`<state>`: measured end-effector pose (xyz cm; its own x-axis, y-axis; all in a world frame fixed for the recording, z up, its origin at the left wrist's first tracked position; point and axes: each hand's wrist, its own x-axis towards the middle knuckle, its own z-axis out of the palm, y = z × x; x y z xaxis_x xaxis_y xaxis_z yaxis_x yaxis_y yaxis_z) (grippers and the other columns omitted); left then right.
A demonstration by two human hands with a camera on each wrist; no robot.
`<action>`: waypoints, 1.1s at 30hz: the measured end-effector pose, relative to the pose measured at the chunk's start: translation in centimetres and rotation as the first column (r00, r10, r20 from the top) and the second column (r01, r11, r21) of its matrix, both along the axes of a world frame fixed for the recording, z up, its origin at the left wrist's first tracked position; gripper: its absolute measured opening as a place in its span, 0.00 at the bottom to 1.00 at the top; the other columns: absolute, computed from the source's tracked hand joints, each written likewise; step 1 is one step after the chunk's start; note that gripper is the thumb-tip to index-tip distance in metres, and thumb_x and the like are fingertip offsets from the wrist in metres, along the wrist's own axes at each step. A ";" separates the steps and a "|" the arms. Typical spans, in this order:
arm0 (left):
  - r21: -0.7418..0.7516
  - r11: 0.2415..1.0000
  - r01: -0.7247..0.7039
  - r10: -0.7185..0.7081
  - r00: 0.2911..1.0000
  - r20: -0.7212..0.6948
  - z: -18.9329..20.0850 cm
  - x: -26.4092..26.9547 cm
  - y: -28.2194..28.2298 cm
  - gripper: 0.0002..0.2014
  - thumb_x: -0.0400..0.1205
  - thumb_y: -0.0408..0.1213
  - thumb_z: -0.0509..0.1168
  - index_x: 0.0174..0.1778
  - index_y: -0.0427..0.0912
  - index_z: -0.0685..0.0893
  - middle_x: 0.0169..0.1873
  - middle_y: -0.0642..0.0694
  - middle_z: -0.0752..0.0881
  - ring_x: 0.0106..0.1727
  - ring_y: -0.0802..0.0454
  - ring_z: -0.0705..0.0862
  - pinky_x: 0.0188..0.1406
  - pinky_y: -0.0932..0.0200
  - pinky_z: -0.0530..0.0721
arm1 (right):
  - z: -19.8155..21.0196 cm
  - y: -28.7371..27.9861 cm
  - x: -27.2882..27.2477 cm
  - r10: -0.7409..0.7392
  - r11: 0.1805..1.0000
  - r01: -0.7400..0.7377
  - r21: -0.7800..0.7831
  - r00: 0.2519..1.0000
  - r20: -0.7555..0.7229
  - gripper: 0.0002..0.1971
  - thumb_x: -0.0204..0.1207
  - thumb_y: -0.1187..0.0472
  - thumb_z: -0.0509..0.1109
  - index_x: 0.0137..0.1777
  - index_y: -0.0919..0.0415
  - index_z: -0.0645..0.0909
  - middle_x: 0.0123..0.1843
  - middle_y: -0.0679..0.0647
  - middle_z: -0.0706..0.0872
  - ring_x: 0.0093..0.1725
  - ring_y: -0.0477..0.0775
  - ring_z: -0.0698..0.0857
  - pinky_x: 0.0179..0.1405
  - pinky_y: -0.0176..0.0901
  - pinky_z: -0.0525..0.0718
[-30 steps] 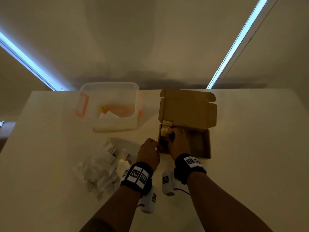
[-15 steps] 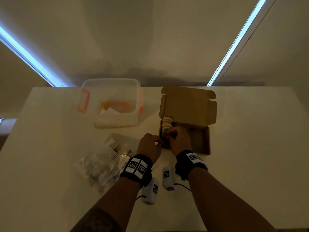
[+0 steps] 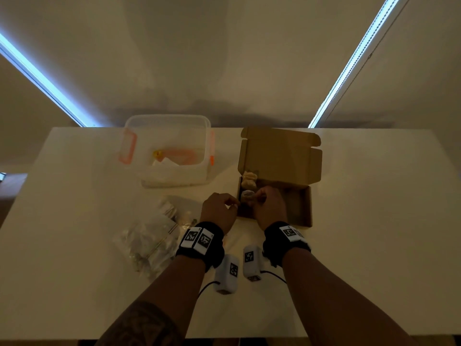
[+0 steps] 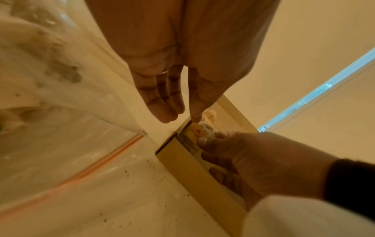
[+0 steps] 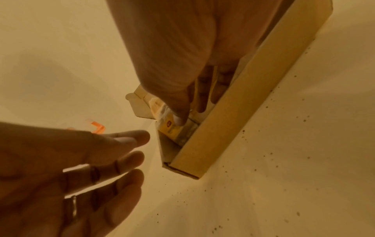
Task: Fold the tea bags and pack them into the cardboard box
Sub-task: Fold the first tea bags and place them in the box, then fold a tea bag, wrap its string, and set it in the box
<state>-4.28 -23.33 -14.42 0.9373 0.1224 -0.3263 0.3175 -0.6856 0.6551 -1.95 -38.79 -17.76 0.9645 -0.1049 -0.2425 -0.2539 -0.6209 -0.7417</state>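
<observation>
Black wristbands (image 3: 200,242) bearing white square-code tags; ring (image 5: 74,206); tattooed left forearm (image 3: 144,323).

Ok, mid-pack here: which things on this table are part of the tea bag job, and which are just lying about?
Part of the job:
- cardboard box, lid open
- folded tea bag under the right hand
- tea bags already packed
- left hand, holding nothing, beside the box
- clear plastic bags, probably more tea bags

Lying about:
- clear plastic tub with orange clips
- table

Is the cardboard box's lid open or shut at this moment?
Open. The cardboard box has its lid standing up behind it, and the right hand reaches inside.
</observation>
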 end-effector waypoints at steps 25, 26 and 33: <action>0.152 0.984 0.093 -0.078 0.992 -0.099 5.7 -10.8 11.7 0.09 0.78 0.34 0.73 0.48 0.51 0.83 0.38 0.54 0.87 0.40 0.53 0.87 0.41 0.61 0.81 | 4.5 4.5 -11.0 0.617 0.787 -0.590 0.180 0.751 -0.235 0.09 0.84 0.54 0.69 0.55 0.56 0.88 0.51 0.51 0.91 0.49 0.51 0.87 0.53 0.48 0.86; 0.156 0.984 0.087 -0.077 0.995 -0.069 6.3 -10.7 12.2 0.07 0.78 0.34 0.73 0.48 0.50 0.84 0.38 0.54 0.88 0.39 0.55 0.86 0.40 0.62 0.80 | 4.7 5.0 -11.3 0.642 0.767 -0.618 0.175 0.733 -0.225 0.09 0.85 0.55 0.68 0.57 0.56 0.87 0.54 0.52 0.90 0.49 0.51 0.87 0.53 0.47 0.86; 0.177 0.981 0.078 -0.085 0.996 0.034 9.9 -9.5 14.0 0.07 0.78 0.36 0.76 0.49 0.49 0.87 0.39 0.55 0.89 0.38 0.67 0.83 0.34 0.80 0.72 | 5.0 7.8 -12.6 0.655 0.754 -0.649 0.099 0.755 -0.039 0.10 0.85 0.61 0.66 0.63 0.56 0.83 0.61 0.53 0.85 0.52 0.52 0.82 0.52 0.40 0.77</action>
